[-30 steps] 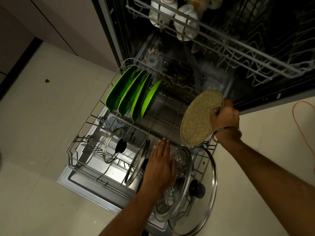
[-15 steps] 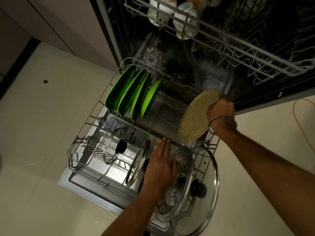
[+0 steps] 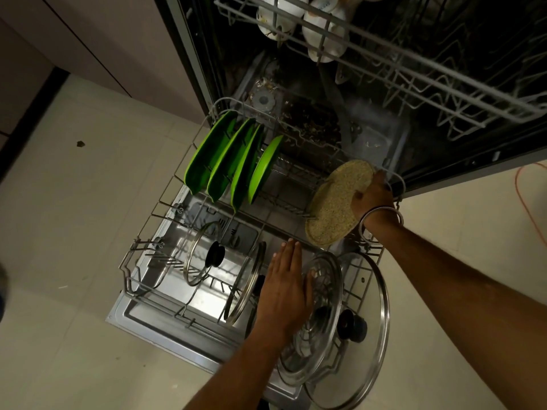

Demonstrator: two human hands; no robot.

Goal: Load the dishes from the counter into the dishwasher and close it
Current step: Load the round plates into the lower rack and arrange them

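the speckled plate (image 3: pixel 334 202) is sitting edge-down at the right side of the lower rack (image 3: pixel 165 199), tilted, with the right hand (image 3: pixel 371 196) gripping its rim, fingers curled round it. it's looking stiff and light, probably breakable, so the rim is seeming the sensible hold. the left hand (image 3: pixel 285 288) is lying flat, fingers straight, against a glass lid (image 3: pixel 313 318). green plates (image 3: pixel 231 164) are standing behind. a pale tiled floor (image 3: pixel 74 202) is lying round the open dishwasher (image 3: pixel 444 84).
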